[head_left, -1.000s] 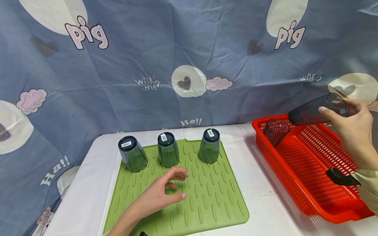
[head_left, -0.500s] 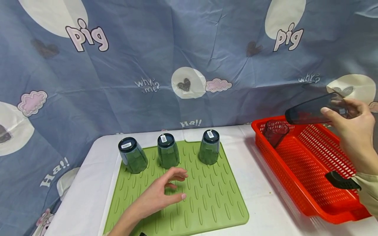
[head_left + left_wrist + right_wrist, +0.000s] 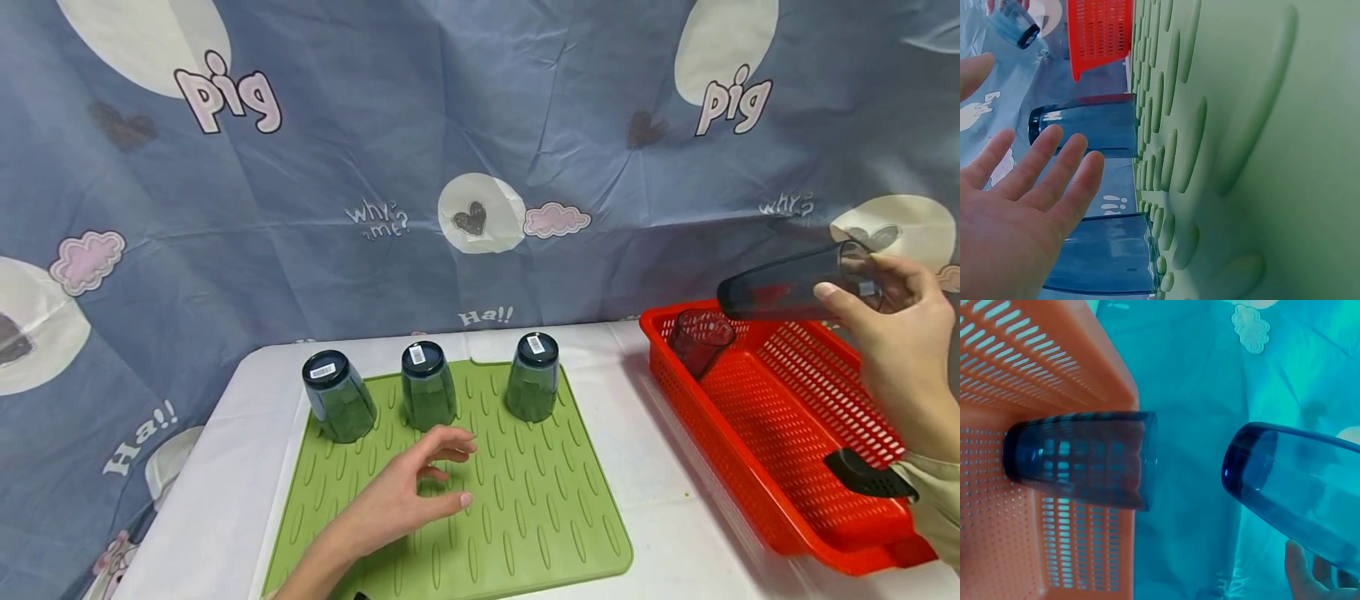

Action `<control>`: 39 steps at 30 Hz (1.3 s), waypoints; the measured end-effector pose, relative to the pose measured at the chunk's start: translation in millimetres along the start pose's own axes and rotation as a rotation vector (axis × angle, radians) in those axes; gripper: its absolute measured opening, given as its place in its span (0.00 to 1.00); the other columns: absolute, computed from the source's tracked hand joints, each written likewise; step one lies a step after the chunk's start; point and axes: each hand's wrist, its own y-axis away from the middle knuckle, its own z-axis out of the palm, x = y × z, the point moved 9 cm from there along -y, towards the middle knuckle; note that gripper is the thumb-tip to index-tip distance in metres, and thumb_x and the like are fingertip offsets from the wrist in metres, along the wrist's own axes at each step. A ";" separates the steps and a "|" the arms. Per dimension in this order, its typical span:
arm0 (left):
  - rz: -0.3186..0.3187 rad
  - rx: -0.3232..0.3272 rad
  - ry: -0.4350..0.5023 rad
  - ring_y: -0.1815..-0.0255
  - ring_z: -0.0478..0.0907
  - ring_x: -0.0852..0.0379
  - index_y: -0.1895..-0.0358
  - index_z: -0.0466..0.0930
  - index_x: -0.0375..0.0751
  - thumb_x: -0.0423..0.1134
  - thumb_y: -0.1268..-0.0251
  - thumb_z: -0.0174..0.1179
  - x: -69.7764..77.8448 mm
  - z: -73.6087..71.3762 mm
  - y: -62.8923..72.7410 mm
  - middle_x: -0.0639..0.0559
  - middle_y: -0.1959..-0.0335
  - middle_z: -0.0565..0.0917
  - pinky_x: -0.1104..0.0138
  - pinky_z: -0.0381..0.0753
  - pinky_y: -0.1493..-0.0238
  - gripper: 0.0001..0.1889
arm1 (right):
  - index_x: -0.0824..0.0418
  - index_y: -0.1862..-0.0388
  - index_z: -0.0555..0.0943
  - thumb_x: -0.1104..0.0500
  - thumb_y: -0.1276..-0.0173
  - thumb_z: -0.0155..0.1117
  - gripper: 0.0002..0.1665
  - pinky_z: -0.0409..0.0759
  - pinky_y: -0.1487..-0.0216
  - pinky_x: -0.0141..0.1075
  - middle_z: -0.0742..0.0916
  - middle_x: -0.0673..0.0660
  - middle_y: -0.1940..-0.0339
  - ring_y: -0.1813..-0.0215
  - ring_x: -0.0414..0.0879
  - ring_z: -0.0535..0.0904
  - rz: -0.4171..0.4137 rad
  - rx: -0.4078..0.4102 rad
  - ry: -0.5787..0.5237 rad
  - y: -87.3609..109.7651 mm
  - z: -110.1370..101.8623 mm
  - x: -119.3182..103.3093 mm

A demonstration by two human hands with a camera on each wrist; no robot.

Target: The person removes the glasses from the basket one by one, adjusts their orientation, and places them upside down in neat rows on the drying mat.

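Note:
My right hand grips a dark blue drinking glass near its rim, tilted almost level above the back of the red basket. Inside that basket's back left corner stands another glass, mouth up, and in the right wrist view the held glass is apart from it. Low over the green drying mat, my left hand hangs with fingers loosely bent and nothing in it. Three upside-down glasses line the mat's back: a left one, a middle one and a right one.
A white cloth covers the table between mat and basket. Behind the table hangs a blue printed curtain. The basket's left wall rises above the table beside the mat.
The held glass has shifted slightly left and turned a little nearer to level in my right hand. My left hand stays where it was.

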 end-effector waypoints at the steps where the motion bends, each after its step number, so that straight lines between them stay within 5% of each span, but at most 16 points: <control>1: -0.001 -0.001 0.004 0.37 0.71 0.47 0.37 0.68 0.59 0.43 0.40 0.70 0.0 -0.1 0.2 0.50 0.38 0.74 0.52 0.74 0.39 0.29 | 0.60 0.39 0.71 0.79 0.41 0.65 0.33 0.78 0.63 0.19 0.80 0.53 0.46 0.51 0.40 0.74 -0.002 0.003 0.010 1.0 0.6 -0.9; 10: -0.011 -0.002 0.004 0.36 0.71 0.47 0.37 0.68 0.60 0.43 0.38 0.69 1.5 -1.7 0.5 0.50 0.38 0.74 0.48 0.73 0.39 0.27 | 0.62 0.41 0.71 0.81 0.41 0.64 0.31 0.81 0.70 0.23 0.79 0.56 0.48 0.60 0.40 0.78 0.050 0.025 -0.173 7.1 9.0 -3.5; 22: 0.000 0.017 0.002 0.36 0.71 0.47 0.38 0.69 0.62 0.43 0.39 0.69 3.5 -4.9 0.1 0.59 0.39 0.74 0.46 0.71 0.38 0.27 | 0.68 0.43 0.69 0.83 0.37 0.56 0.25 0.85 0.60 0.36 0.73 0.60 0.48 0.54 0.47 0.83 0.126 -0.061 -0.412 18.0 32.5 -10.1; 32: 0.006 0.032 0.005 0.36 0.71 0.47 0.37 0.69 0.61 0.43 0.38 0.69 4.6 -6.2 0.2 0.60 0.39 0.74 0.46 0.72 0.38 0.27 | 0.60 0.38 0.63 0.78 0.34 0.59 0.30 0.85 0.59 0.32 0.70 0.55 0.44 0.43 0.45 0.68 0.221 -0.085 -0.338 36.0 45.9 -8.1; 39: 0.004 0.036 0.014 0.36 0.71 0.48 0.37 0.69 0.60 0.43 0.38 0.69 4.5 -7.3 1.1 0.60 0.39 0.74 0.47 0.71 0.38 0.27 | 0.61 0.35 0.62 0.79 0.33 0.56 0.31 0.83 0.55 0.31 0.71 0.57 0.42 0.47 0.44 0.70 0.213 -0.132 -0.361 50.5 57.7 -11.5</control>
